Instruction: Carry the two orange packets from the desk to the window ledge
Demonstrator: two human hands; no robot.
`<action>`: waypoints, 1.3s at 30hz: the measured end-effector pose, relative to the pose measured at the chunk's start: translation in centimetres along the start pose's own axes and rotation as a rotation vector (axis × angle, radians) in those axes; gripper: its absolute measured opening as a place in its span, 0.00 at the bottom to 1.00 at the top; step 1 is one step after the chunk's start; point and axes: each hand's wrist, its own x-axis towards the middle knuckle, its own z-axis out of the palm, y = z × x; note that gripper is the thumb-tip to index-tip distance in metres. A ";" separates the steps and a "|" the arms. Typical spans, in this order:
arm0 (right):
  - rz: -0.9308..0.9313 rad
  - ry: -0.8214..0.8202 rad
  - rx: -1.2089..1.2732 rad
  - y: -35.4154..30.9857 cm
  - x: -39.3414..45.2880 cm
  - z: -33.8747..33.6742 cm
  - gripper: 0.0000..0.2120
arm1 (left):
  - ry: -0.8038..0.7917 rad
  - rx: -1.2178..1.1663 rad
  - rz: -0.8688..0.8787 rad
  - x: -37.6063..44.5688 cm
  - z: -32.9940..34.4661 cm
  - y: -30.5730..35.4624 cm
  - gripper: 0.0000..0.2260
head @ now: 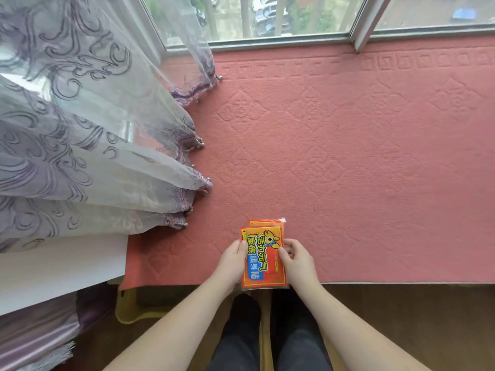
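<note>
Two orange packets lie stacked at the near edge of the window ledge (pixel 348 156), which is covered by a pink embossed mat. The top packet (pixel 263 257) shows yellow lettering, a cartoon animal and a blue label. Only a strip of the lower packet (pixel 265 223) shows beyond it. My left hand (pixel 231 259) grips the stack's left edge, thumb on top. My right hand (pixel 296 259) holds the right edge, thumb on the packet face. The stack's near end sticks out slightly past the ledge edge.
A sheer purple patterned curtain (pixel 93 143) with beaded hem drapes over the ledge's left part. The window frame (pixel 281 40) runs along the far side. A white surface (pixel 61 269) sits at the lower left. My dark-trousered legs (pixel 267 336) stand below on the wooden floor.
</note>
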 end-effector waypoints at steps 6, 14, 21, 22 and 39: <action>0.101 0.072 0.035 1.2 2.4 1.0 0.07 | 0.258 0.202 0.077 3.7 0.9 0.2 0.08; 0.126 0.196 -0.034 1.6 4.7 1.5 0.08 | 0.350 0.374 0.139 6.0 1.5 0.1 0.02; 0.127 0.205 -0.081 2.1 5.2 1.3 0.07 | 0.380 0.521 0.175 5.9 2.1 -0.5 0.02; 0.123 0.208 -0.079 2.0 5.1 1.3 0.08 | 0.380 0.514 0.173 5.9 2.1 -0.5 0.03; 0.114 0.091 -0.153 -0.3 4.9 2.9 0.26 | 0.333 0.326 0.113 5.7 2.8 -0.2 0.17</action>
